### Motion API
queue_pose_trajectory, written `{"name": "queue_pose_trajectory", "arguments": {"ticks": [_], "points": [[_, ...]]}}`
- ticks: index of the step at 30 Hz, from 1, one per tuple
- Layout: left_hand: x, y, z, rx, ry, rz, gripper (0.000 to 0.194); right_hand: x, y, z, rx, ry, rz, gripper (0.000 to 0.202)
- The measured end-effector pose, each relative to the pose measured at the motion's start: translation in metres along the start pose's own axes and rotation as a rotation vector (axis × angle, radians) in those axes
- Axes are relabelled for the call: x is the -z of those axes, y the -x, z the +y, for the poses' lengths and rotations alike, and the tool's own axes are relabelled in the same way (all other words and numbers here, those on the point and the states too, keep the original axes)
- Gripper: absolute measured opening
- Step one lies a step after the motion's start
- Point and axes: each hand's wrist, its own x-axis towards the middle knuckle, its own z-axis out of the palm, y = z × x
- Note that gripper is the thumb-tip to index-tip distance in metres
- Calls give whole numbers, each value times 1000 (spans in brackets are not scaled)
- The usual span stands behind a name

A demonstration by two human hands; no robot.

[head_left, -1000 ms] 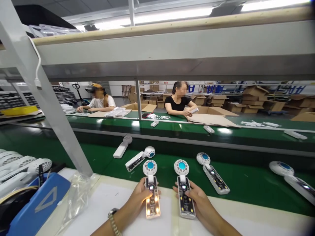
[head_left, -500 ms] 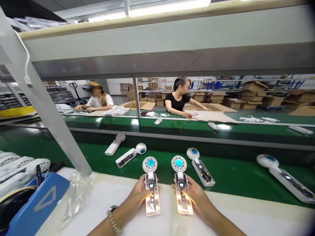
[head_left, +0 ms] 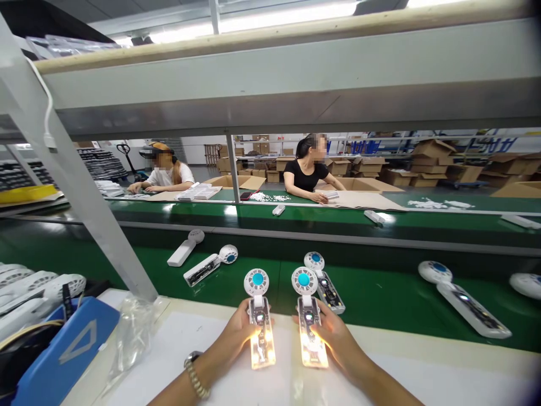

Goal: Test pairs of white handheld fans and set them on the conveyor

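**A:** Since the earlier frames the loose units on the green belt (head_left: pixel 380 293) have all slid toward the left of the frame. The one that sat clear to the right of the right-hand unit is now tucked just behind it. The right-hand unit's body was dark a second ago and now glows like the other one.

**B:** Count for me?

**A:** Two handheld fans in the hands. The left hand (head_left: pixel 236 338) is curled around the left fan (head_left: pixel 259 316), thumb on its front, and the right hand (head_left: pixel 338 338) is wrapped around the right fan (head_left: pixel 307 316) the same way. Both sit at the bottom centre of the frame, on the white worktop (head_left: pixel 169 349) with their heads poking out over the belt edge. On the near belt I count five more loose fans fully or partly in view: a white face-down one (head_left: pixel 183 251), one beside it (head_left: pixel 209 265), the one behind the right fan (head_left: pixel 323 282), a long one at right (head_left: pixel 460 299), and a head cut off at the right edge (head_left: pixel 526 282).

**B:** How do the held ones look?

**A:** Round white head with a bright blue centre, clear body lit up warm yellow-orange, small dark window near the neck. Side by side, nearly parallel, not touching.

**B:** Anyone else around?

**A:** Two people (head_left: pixel 308 172) across the far belt, working among cardboard boxes (head_left: pixel 435 160). A blue tray (head_left: pixel 67 349) sits at lower left.
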Motion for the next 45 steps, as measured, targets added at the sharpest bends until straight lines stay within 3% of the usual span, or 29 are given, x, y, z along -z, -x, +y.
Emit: {"name": "queue_pose_trajectory", "arguments": {"ticks": [9, 23, 38, 45], "points": [[-7, 2, 4, -9, 17, -20, 50, 2, -1, 3, 11, -13, -16, 69], [-2, -1, -2, -29, 16, -24, 53, 6, -1, 6, 32, 46, -44, 70], [-1, 1, 0, -51, -35, -134, 58, 4, -1, 6, 48, 49, -22, 68], [0, 2, -2, -59, -30, -138, 68, 6, 0, 4, 38, 47, -81, 70]]}}
